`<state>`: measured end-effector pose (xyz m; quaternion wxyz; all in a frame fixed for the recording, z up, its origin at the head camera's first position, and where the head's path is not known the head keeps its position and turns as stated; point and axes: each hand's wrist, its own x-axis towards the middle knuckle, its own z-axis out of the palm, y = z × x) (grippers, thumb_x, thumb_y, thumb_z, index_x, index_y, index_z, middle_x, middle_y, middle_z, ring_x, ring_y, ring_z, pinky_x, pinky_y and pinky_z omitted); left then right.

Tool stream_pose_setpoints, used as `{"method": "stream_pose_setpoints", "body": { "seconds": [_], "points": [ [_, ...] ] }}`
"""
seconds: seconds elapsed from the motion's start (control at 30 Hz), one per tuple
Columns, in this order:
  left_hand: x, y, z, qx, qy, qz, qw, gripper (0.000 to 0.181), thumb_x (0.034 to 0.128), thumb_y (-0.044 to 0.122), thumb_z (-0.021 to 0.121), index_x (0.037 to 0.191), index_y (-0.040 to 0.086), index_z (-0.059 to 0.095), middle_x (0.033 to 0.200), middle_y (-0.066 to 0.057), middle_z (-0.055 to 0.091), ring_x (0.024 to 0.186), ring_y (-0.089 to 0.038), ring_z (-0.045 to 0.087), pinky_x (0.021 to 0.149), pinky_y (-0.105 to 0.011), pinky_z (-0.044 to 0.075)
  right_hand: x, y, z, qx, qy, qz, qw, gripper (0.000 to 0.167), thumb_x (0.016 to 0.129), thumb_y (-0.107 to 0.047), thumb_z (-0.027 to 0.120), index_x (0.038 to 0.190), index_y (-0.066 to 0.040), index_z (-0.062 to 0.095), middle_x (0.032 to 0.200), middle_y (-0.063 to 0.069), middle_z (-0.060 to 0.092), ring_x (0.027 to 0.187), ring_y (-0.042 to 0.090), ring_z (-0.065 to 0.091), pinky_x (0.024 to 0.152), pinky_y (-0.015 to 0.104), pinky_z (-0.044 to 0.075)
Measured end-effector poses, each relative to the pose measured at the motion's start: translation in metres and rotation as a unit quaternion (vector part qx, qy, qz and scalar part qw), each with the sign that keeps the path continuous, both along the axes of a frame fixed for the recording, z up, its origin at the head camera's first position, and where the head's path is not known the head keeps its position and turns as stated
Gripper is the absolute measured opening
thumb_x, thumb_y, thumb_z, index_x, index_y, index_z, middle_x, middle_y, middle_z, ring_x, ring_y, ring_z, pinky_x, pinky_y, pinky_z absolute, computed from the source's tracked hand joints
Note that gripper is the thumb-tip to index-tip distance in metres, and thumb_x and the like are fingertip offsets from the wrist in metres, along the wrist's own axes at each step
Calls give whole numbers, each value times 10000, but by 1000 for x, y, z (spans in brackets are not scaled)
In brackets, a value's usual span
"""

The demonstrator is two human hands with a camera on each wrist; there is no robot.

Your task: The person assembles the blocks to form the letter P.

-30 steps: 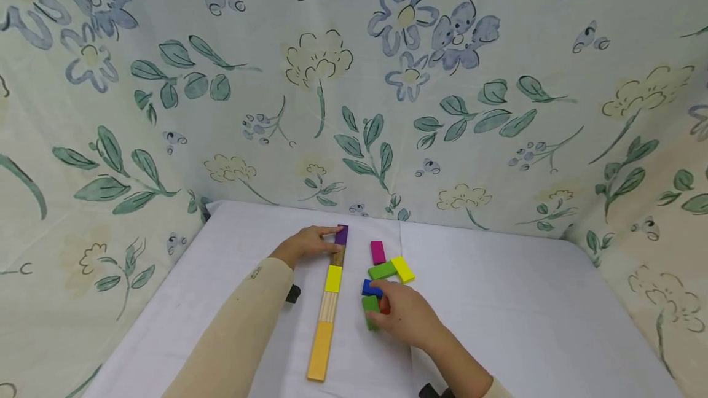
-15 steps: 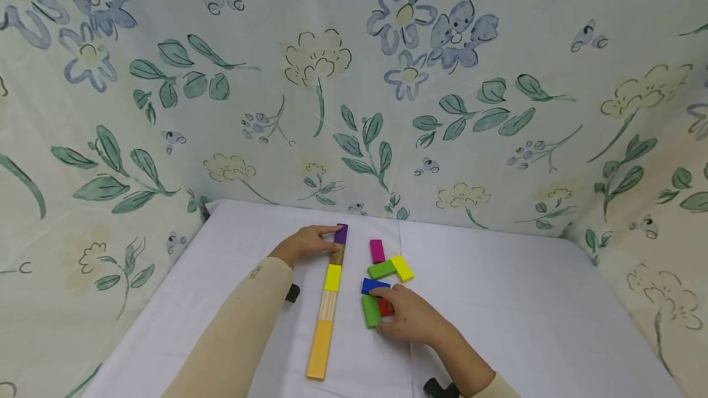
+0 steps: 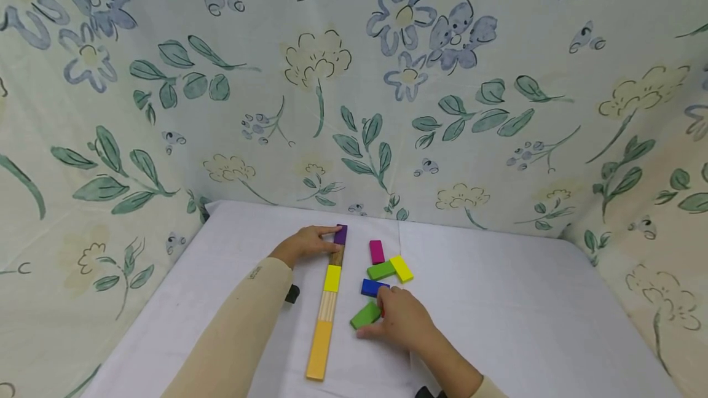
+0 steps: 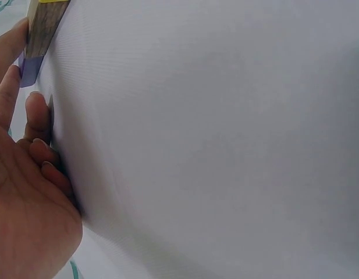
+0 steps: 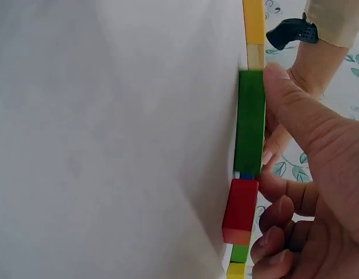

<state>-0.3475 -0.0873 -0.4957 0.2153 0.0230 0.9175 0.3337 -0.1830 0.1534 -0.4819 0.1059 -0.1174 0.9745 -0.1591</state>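
Left hand (image 3: 304, 245): fingers extended, touching the purple block (image 3: 340, 235) and brown block (image 3: 337, 256) at the far end of a row (image 3: 326, 312) on the table (image 3: 525, 312). Right hand (image 3: 406, 319): thumb and a finger pinching the nearer green block (image 3: 365, 316) by its ends, to the right of the row. Red block (image 5: 241, 209): just beside it. Blue block (image 3: 373, 287): just beyond. Row's remainder: yellow block (image 3: 333, 279), striped block (image 3: 328, 303), orange block (image 3: 319, 350).

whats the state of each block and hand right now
row of blocks: laid end to end
left hand: touching the row's far end
right hand: gripping near green block
near green block: slanted to the row
blue block: lying loose
red block: mostly hidden in head view
far green block: loose, apparently touching loose yellow block
loose yellow block: lying slanted
magenta block: lying loose
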Motion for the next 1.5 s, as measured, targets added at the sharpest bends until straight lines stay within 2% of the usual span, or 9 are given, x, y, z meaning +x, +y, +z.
{"method": "stream_pose_setpoints", "body": {
  "seconds": [0.1, 0.27, 0.33, 0.47, 0.73, 0.9, 1.03, 1.3, 1.5],
  "points": [
    [0, 0, -1, -9, 5, 0, 10000, 671, 856, 594, 741, 1469, 529, 476, 1600, -110, 459, 1479, -383, 401, 1189, -663, 333, -1, 3, 2, -90, -70, 81, 9999, 599, 665, -691, 842, 934, -208, 610, 779, -47, 549, 715, 125, 489, 601, 259, 414],
    [0, -1, -1, -41, 13, 8, 10000, 672, 849, 606, 741, 1464, 537, 477, 1601, -106, 458, 1480, -384, 398, 1185, -667, 334, -8, 12, 3, -442, -473, 288, 9975, 517, 777, -461, 868, 1216, -267, 675, 1062, -10, 636, 892, 149, 539, 785, 367, 574],
    [0, -1, -1, -65, 21, 0, 10000, 673, 850, 609, 740, 1465, 535, 477, 1601, -104, 458, 1480, -384, 399, 1185, -667, 336, -10, 15, 4, -507, -556, 420, 9963, 461, 815, -388, 850, 1234, -284, 689, 1139, 4, 637, 941, 160, 543, 846, 420, 589],
    [0, -1, -1, -91, 41, -48, 9999, 675, 857, 609, 733, 1474, 524, 472, 1607, -99, 451, 1486, -383, 391, 1188, -667, 331, -14, 18, 5, -531, -628, 600, 9948, 315, 832, -361, 841, 1112, -283, 720, 1120, -19, 631, 959, 156, 543, 854, 409, 569],
    [0, -1, 1, -136, 105, -110, 9998, 661, 872, 604, 718, 1479, 515, 472, 1606, -91, 455, 1489, -368, 396, 1194, -655, 332, -26, 25, 7, -735, -697, 1005, 9898, 314, 821, -426, 848, 1070, -300, 706, 939, -84, 589, 868, 115, 532, 706, 252, 484],
    [0, -1, 0, -189, 152, -198, 9995, 648, 880, 601, 710, 1478, 515, 474, 1601, -94, 461, 1487, -367, 400, 1192, -651, 336, -43, 27, 11, -939, -535, 1095, 9881, 310, 849, -418, 826, 1090, -276, 691, 803, -67, 555, 788, 101, 540, 616, 215, 456],
    [-1, -1, 0, -165, 126, -185, 9996, 643, 880, 596, 714, 1473, 518, 478, 1600, -93, 463, 1487, -365, 401, 1196, -647, 334, -59, 24, 19, -1057, -324, 1059, 9882, 302, 873, -351, 817, 1120, -246, 680, 822, -66, 571, 802, 112, 550, 632, 205, 496],
    [0, -1, 1, -116, 127, -125, 9998, 661, 860, 622, 723, 1468, 526, 481, 1599, -78, 468, 1488, -359, 401, 1198, -643, 335, -95, 16, 24, -1166, 31, 815, 9898, 262, 909, -325, 785, 1119, -230, 660, 890, -77, 603, 917, 136, 584, 881, 315, 591],
    [-1, -1, 1, -120, 61, -56, 9999, 657, 856, 623, 727, 1459, 544, 479, 1624, -56, 435, 1511, -361, 366, 1204, -649, 318, -122, 16, 16, -1392, 136, 352, 9895, 344, 951, -335, 734, 1247, -194, 629, 1088, -39, 636, 1125, 217, 579, 1068, 475, 532]
  ]
}}
